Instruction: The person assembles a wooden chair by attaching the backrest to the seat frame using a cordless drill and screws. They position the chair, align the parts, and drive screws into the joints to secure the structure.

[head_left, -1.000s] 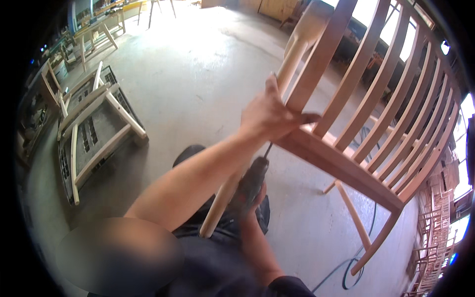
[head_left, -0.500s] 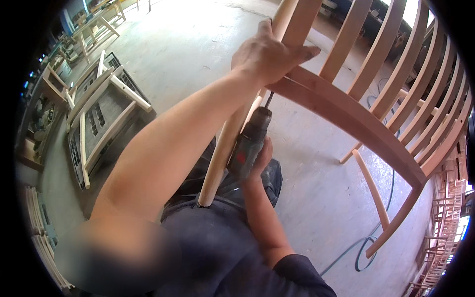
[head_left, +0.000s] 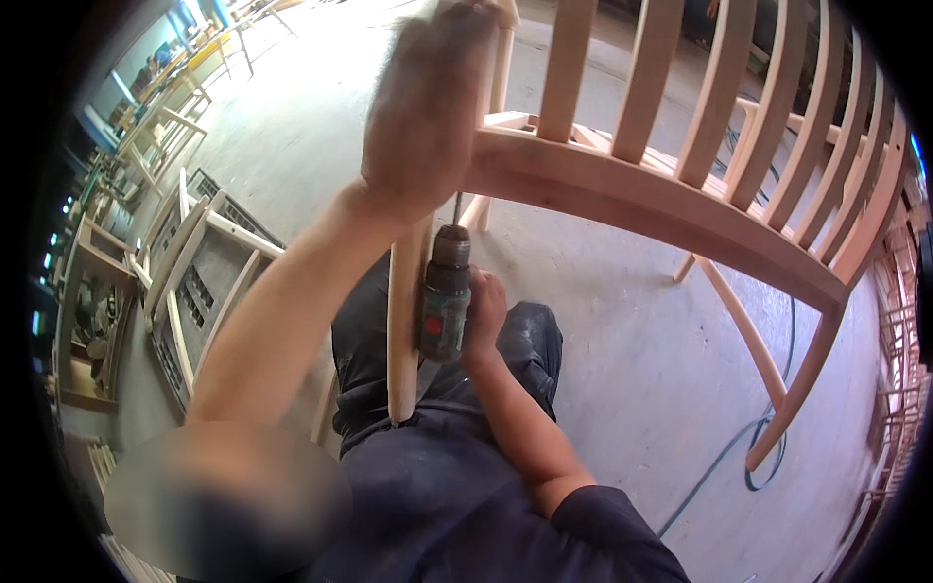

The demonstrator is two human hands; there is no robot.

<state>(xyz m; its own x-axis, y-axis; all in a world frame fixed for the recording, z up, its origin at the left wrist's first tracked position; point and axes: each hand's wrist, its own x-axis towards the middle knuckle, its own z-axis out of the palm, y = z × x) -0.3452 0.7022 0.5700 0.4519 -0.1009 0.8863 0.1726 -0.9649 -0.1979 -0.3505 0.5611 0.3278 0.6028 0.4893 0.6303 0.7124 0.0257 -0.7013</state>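
Note:
A wooden chair frame [head_left: 661, 199] with a curved rail and several slats fills the upper right. One of its rounded legs [head_left: 402, 340] reaches down to my lap. My right hand [head_left: 485, 316] is wrapped round a dark power drill [head_left: 447, 306], held upright beside that leg. Its thin bit points up to the rail's left end, where my left hand hides the tip. My left hand [head_left: 423, 117] is over the corner where leg and rail meet. Motion smears its fingers, so I cannot tell whether they grip the wood.
Another chair frame [head_left: 209, 282] lies on a dark slotted panel at the left. A green hose [head_left: 714, 476] curls on the concrete floor [head_left: 622, 389] to the right. Wooden stands [head_left: 175, 126] are at the far left, and stacked chair frames [head_left: 899, 389] line the right edge.
My left hand has moved left and up across the corner and is now blurred. The drill has shifted left and stands more upright. The chair frame has turned slightly in view.

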